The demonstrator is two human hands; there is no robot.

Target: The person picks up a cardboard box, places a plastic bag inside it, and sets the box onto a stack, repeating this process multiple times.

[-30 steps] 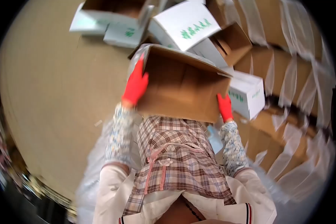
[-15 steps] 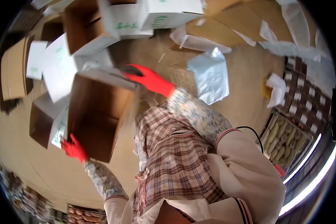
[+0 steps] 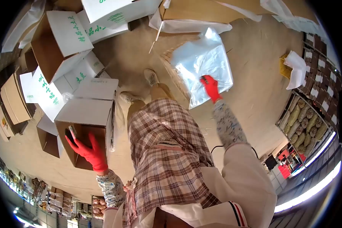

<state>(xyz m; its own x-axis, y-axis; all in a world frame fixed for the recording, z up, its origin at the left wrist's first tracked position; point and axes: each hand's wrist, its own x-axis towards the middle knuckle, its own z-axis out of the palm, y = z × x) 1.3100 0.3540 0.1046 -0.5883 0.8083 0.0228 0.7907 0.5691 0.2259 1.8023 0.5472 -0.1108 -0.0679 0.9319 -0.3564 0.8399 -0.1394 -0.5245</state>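
Note:
My left hand (image 3: 88,151), in a red glove, is in front of the mouth of a cardboard box (image 3: 83,110). Its fingers are spread, and a small pale thing I cannot make out shows by the fingertips. The box is white outside and brown inside, with its opening towards me. To the right, my red-gloved right hand (image 3: 211,88) rests on a stack of clear bluish plastic bags (image 3: 201,57). Its fingers are curled together at the surface of the plastic, apparently pinching a bag. The bags lie over a woven-looking brown base (image 3: 171,62).
Several white boxes with green print (image 3: 64,32) crowd the upper left. Brown cardboard (image 3: 201,11) with white film lies at the top. To the right are a yellow basket (image 3: 285,66) with white plastic and a crate of long, netted produce (image 3: 304,125). My shoes (image 3: 151,77) stand between box and bags.
My right hand has left the box's edge and moved right onto the plastic bags. The box has turned and now sits beside my legs. My left hand has shifted across its opening.

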